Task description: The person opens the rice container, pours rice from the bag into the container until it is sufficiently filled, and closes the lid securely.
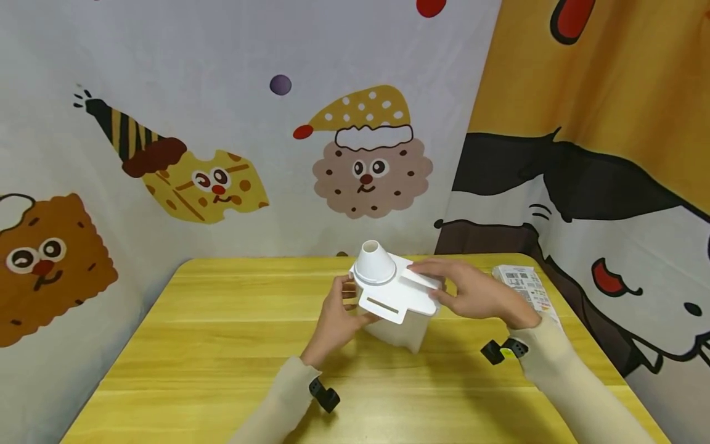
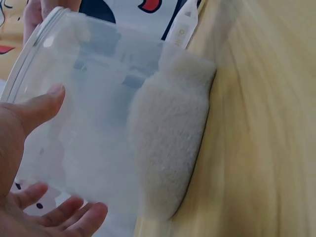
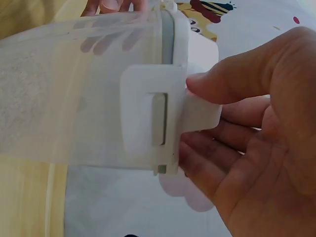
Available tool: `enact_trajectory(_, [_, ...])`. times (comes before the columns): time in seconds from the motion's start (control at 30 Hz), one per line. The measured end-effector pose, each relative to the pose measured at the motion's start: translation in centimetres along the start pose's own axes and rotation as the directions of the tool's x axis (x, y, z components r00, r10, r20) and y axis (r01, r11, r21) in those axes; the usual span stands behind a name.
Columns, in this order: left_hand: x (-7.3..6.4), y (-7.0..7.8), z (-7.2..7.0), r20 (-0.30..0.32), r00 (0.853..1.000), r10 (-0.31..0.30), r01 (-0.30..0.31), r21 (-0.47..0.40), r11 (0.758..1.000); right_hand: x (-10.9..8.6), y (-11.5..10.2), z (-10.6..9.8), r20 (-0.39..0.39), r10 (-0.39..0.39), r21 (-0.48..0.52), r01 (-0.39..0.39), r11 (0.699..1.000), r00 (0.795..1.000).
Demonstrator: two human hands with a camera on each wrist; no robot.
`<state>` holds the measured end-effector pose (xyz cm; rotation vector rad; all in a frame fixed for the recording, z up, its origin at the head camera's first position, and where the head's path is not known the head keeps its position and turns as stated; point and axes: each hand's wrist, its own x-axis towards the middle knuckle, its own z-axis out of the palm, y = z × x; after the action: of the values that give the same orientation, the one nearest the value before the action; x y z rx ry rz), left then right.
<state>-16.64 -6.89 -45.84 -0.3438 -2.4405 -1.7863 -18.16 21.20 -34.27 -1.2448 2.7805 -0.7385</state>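
A translucent plastic storage container [image 1: 396, 330] stands on the table, with whitish grain [image 2: 170, 128] heaped in its bottom. Its white lid [image 1: 396, 293] carries a cone-shaped cup [image 1: 375, 264] at the left and slotted side latches [image 3: 148, 111]. My left hand [image 1: 338, 314] holds the container from the left, thumb on the near side and fingers on the far side. At the right, my right hand [image 1: 471, 287] pinches a raised white grip on the lid between thumb and fingers. The latch facing the right wrist camera appears to hang slightly away from the wall.
A white printed packet or stack [image 1: 524, 283] lies at the back right of the wooden table [image 1: 233, 345], behind the right wrist. Cartoon-printed curtains [image 1: 222, 123] hang close behind the table and along its right side.
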Motion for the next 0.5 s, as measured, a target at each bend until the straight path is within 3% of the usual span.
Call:
enact_trajectory(0.27, [1.1,-0.9,-1.3,0.113,0.994,-0.006,0.009,-0.027,1.000,-0.4,-1.4,-0.1,-0.045,0.071,-0.070,-0.074,0.995,0.996])
enact_trajectory(0.5, [2.5,-1.9,-2.4,0.283,0.958,0.035,0.010,-0.154,0.988,-0.6,-2.4,0.0,-0.117,0.099,-0.120,-0.113,0.986,0.988])
